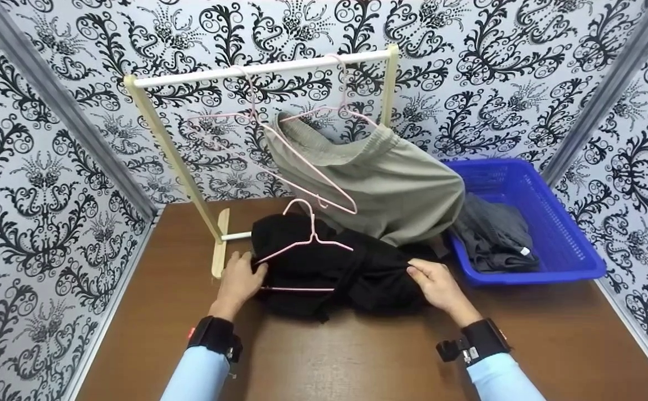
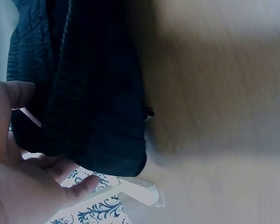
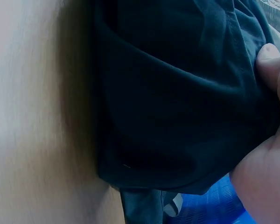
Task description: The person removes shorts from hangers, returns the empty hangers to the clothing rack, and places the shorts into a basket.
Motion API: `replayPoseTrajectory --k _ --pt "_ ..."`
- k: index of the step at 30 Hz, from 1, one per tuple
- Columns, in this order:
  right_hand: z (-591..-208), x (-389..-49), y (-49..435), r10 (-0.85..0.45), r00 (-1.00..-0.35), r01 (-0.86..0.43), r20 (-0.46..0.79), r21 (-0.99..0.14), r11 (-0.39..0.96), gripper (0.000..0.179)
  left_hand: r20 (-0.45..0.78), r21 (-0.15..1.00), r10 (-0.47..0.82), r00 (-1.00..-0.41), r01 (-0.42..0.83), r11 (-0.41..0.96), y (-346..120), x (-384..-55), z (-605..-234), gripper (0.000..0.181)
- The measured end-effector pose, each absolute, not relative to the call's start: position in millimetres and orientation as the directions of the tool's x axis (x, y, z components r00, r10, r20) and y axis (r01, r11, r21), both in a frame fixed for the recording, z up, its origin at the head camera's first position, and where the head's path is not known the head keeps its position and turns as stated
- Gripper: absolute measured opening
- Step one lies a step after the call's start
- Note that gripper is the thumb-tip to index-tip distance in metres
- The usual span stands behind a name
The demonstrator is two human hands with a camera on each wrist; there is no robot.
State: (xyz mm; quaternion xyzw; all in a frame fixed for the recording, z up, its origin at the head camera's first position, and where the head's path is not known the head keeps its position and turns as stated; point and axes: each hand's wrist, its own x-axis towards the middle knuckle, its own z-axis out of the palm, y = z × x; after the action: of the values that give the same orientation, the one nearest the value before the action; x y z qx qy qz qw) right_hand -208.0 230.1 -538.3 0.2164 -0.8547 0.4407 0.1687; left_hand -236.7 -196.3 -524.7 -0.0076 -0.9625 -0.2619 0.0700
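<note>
Black pants (image 1: 302,270) with a gathered elastic waistband (image 2: 60,79) lie bunched on the table. A pink wire hanger (image 1: 313,238) is partly inside them, its hook and shoulders showing above the cloth. My left hand (image 1: 240,281) holds the left end of the waistband by the hanger's corner, thumb on the near side and fingers behind in the left wrist view. At the right end, my right hand (image 1: 434,283) pinches the black cloth between thumb and fingers. Folds hide the hanger's right corner.
Behind stands a small rack (image 1: 263,68) with a white bar and wooden posts. On it hang a bare pink hanger (image 1: 302,156) and khaki shorts (image 1: 368,178) on another hanger. To the right, a blue basket (image 1: 566,234) contains dark grey clothing (image 1: 494,234). Patterned walls enclose the table (image 1: 324,356).
</note>
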Motion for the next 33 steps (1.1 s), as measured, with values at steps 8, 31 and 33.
replayPoseTrajectory --k 8,31,33 --pt "-546 -206 228 -0.172 -0.804 -0.566 0.57 -0.643 0.515 0.012 0.153 0.521 -0.013 -0.988 0.07 0.851 -201 -235 -526 0.044" --pt "-566 -197 232 -0.097 -0.875 -0.42 0.474 -0.643 0.641 0.011 0.486 0.545 -0.153 -0.86 0.161 0.823 -180 -227 -488 0.041" --pt "-567 -197 232 -0.077 -0.918 -0.345 0.388 -0.688 0.639 0.009 0.517 0.538 -0.152 -0.842 0.181 0.823 -175 -224 -482 0.041"
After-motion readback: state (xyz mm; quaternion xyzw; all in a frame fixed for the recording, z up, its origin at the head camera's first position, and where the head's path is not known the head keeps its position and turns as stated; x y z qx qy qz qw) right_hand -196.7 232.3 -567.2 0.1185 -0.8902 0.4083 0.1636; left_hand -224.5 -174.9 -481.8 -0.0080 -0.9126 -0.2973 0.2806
